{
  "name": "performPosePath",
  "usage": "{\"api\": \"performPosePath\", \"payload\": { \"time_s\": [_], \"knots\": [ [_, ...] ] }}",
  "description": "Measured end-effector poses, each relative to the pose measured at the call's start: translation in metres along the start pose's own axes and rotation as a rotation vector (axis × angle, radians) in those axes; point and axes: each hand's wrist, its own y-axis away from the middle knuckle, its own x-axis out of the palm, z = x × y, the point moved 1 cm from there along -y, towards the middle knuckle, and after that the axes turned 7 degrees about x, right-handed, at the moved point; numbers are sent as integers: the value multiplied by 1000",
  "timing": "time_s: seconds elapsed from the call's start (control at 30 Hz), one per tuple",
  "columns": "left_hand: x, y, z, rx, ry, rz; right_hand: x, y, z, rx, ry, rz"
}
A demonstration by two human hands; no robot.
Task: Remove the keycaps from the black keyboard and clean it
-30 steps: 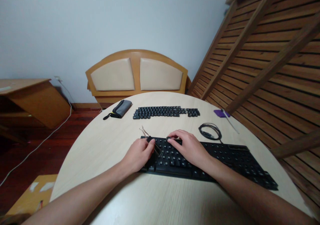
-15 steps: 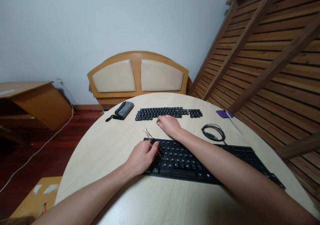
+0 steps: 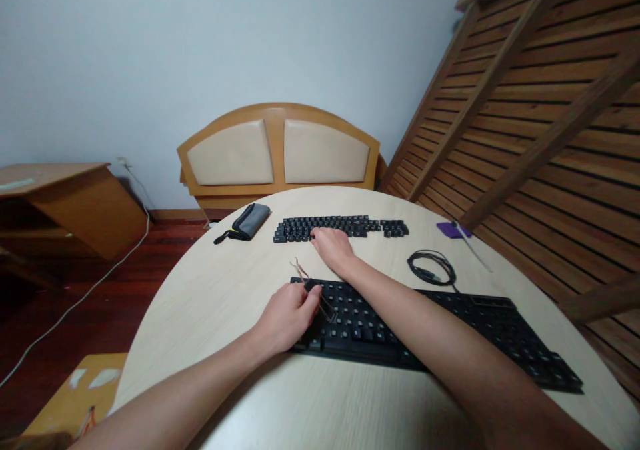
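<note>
My left hand [image 3: 289,313] is closed around a wire keycap puller [image 3: 299,268]; its thin wire ends stick out on both sides of the fist. That hand rests over the left end of a black keyboard [image 3: 345,351], where many keys are bare stems and some caps remain in the lower rows. My right hand [image 3: 331,247] reaches across the keyboard to the loose black keycaps [image 3: 340,225] laid out in rows behind it. Its fingertips are pinched at the front edge of these rows, on what seems a keycap, mostly hidden by the fingers.
A coiled black cable [image 3: 431,268] lies behind the keyboard. To the right is a purple cloth [image 3: 453,229] with a thin light-coloured stick-like tool [image 3: 473,247] across it. A grey folded cloth or pouch [image 3: 251,221] lies at the back left of the round table [image 3: 210,297].
My right hand has moved slightly away from me, from just in front of the loose keycaps to their front row. My left hand keeps the keycap puller in nearly the same place.
</note>
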Motion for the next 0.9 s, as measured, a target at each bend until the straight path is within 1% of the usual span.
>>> {"api": "performPosePath", "payload": {
  "time_s": [0.23,0.4,0.5,0.63,0.7,0.77,0.87,0.9],
  "knots": [
    [0,-1,1,-7,-6,1,4,-1,1,1,1,-40],
    [0,-1,1,2,5,-9,4,0,2,4,-11,-44],
    [1,-1,2,1,3,-6,0,0,4,19,-26,-33],
    [1,-1,2,10,4,-6,-11,5,1,60,-58,-10],
    [1,-1,3,14,-1,-7,-19,14,-5,64,-84,5],
    [1,-1,3,20,-9,-9,-27,30,-13,40,-116,25],
    [-1,0,2,21,-15,-12,-40,65,-29,-33,-179,67],
    [-1,0,2,19,-20,-10,-45,77,-34,-81,-233,86]
  ]
}}
